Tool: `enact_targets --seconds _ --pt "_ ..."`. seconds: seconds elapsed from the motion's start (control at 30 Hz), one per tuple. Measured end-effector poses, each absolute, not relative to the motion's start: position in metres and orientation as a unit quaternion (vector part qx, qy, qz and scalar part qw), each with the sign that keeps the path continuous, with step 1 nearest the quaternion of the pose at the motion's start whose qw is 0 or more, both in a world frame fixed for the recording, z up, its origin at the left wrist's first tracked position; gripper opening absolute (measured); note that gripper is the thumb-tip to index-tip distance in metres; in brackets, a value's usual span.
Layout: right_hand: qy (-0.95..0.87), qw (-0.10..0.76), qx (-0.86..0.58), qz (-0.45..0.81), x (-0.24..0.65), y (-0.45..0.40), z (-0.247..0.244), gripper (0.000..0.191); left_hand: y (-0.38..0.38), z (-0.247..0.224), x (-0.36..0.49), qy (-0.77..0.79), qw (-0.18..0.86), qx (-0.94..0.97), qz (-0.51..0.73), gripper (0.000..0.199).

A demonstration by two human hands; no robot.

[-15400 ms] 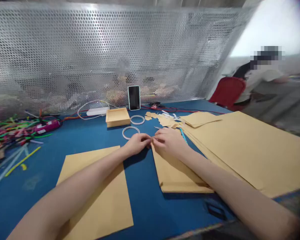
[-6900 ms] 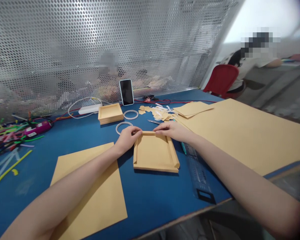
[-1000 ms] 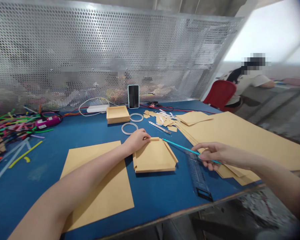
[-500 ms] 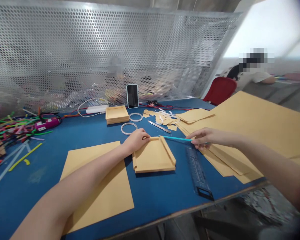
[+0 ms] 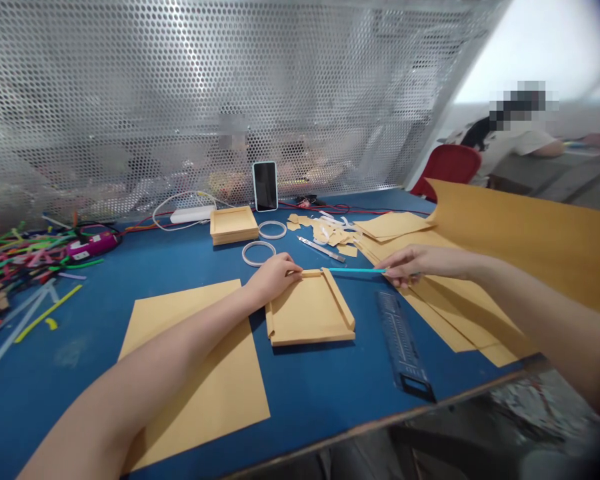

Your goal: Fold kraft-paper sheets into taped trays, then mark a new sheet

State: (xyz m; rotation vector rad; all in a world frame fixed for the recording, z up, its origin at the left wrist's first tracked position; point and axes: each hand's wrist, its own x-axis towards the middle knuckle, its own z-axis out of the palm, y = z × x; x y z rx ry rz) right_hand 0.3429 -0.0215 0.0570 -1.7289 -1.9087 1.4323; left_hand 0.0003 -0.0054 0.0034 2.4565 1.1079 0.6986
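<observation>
Kraft-paper tray, shallow, folded rims; left hand curled on corner; right hand pinching thin teal stick.

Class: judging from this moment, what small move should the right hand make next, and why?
Probably bring the teal pencil tip down onto the folded paper tray's far corner: the right hand holds it level just beside that rim, while the left hand steadies the tray.

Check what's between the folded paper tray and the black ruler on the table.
Head view: only bare blue table lies between the paper tray and the ruler; the teal stick sits farther back.
</observation>
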Motion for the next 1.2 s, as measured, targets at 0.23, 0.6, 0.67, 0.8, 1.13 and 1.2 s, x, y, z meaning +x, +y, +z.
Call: enact_targets --seconds 0.23,0.6,0.67,0.8,1.13,1.2 --pt "-0.657 0.093 -0.585 0.466 0.322 -0.034 0.079 0.038 -0.006 0.004 0.0 0.391 0.174 0.869 0.247 0.014" --pt "-0.667 0.038 -0.599 0.441 0.335 -0.031 0.067 0.047 -0.007 0.003 0.0 0.391 0.17 0.87 0.247 0.014" --pt "-0.669 0.035 -0.585 0.457 0.342 -0.027 0.059 0.051 -0.006 0.003 0.0 0.393 0.171 0.869 0.248 0.014" --pt "-0.665 0.05 -0.577 0.472 0.35 -0.022 0.049 0.049 -0.006 0.003 0.0 0.394 0.173 0.868 0.247 0.014" --pt "-0.655 0.047 -0.579 0.483 0.346 -0.011 0.044 0.054 -0.009 0.008 -0.001 0.391 0.178 0.87 0.243 0.016" --pt "-0.654 0.037 -0.578 0.486 0.341 -0.007 0.046 0.052 -0.009 0.008 -0.001 0.391 0.178 0.87 0.243 0.015"
